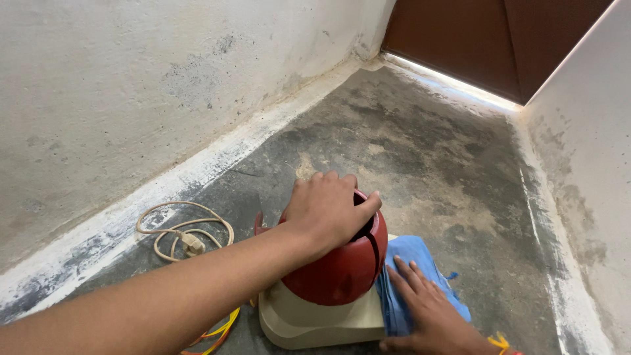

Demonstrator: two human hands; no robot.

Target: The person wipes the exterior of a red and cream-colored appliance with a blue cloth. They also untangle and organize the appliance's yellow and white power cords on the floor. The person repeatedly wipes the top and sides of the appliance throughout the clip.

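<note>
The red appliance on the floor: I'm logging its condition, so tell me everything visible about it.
The red appliance has a rounded, glossy red upper shell, plastic by its look, seated on a squarish cream base. A dark vertical slit runs down the shell's right side, and a dark opening shows at the top. It stands upright on the stained concrete floor near the wall. The left hand rests over its top; the right hand presses a blue cloth against its right side. A coiled cream cord lies to its left.

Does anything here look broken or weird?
Yes. The round red plastic dome under the left hand has a dark crack running down its side. The grey concrete floor is also stained and patchy.
</note>
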